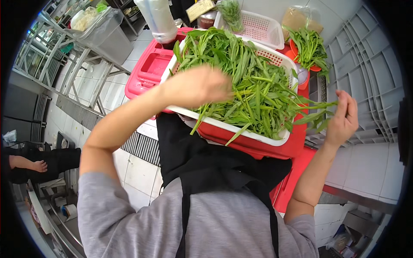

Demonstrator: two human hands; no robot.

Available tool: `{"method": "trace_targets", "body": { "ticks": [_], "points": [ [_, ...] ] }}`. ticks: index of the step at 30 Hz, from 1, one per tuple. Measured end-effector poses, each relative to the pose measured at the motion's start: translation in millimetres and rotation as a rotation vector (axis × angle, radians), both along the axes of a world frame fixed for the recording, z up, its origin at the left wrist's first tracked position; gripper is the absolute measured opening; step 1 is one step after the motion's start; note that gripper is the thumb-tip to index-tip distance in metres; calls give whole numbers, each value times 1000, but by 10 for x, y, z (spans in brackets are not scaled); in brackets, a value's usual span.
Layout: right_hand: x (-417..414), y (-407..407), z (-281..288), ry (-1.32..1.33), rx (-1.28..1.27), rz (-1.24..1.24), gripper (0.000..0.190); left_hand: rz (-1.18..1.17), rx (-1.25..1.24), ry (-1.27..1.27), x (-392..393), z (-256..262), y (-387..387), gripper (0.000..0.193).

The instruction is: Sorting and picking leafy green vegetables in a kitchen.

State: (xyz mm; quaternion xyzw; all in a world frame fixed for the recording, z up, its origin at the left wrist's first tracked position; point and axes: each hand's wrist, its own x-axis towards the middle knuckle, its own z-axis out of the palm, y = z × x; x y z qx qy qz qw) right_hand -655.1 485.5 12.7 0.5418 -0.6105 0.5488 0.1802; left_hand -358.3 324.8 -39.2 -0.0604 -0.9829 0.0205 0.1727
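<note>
A white plastic basket (280, 142) full of leafy green stalks (238, 61), which look like water spinach, lies before me. My left hand (206, 85) is over the basket's near left part, fingers curled and blurred by motion. Whether anything is in its fingers cannot be made out. Off the right side of the basket, my right hand (343, 119) pinches a green stalk (319, 105) between thumb and fingers. Leaves hang below that hand, and the stalk runs left towards the heap. A few stems poke over the basket's near rim.
Under the basket are a red surface (248, 142) and a pink plastic lid (142, 80). Beyond stand a smaller white basket (261, 29) and a red bowl with bunched greens (309, 51). Grey crates (367, 64) line the right. Another person's hand (40, 166) shows at far left.
</note>
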Motion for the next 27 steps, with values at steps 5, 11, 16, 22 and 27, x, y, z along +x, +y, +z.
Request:
{"method": "trace_targets", "body": {
  "ticks": [5, 11, 16, 22, 27],
  "points": [
    [-45, -164, -79, -165, -53, 54, 16, -314, -185, -183, 479, -447, 411, 28],
    [224, -423, -8, -323, -39, 345, 28, 210, -54, 441, 77, 527, -170, 25],
    [299, -608, -4, -617, 63, 603, 27, 315, 1151, 825, -374, 1471, -630, 31],
    [518, -658, 536, -420, 141, 614, 21, 277, 1125, 576, -778, 1727, -534, 25],
    [504, -771, 596, -290, 418, 556, 20, 28, 1144, 550, -1014, 1611, -313, 20]
  ]
}}
